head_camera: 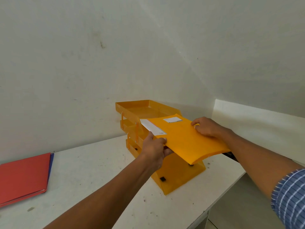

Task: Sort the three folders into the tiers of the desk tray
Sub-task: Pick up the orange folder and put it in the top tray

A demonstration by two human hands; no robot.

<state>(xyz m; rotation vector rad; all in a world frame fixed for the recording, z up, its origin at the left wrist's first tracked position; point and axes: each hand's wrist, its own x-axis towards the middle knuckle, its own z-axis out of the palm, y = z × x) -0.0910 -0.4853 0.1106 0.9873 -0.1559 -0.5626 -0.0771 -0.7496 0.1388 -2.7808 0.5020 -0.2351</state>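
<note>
An orange three-tier desk tray stands on the white table against the wall. I hold a yellow folder with white labels level in front of the tray, its far end over the front of the top tier. My left hand grips the folder's left edge, thumb on top. My right hand holds its right edge. A red folder lies flat at the table's left, with a blue folder peeking out beneath it.
The white table ends at a front-right edge near my right arm, with floor below. A grey wall rises right behind the tray. A white ledge runs along the right.
</note>
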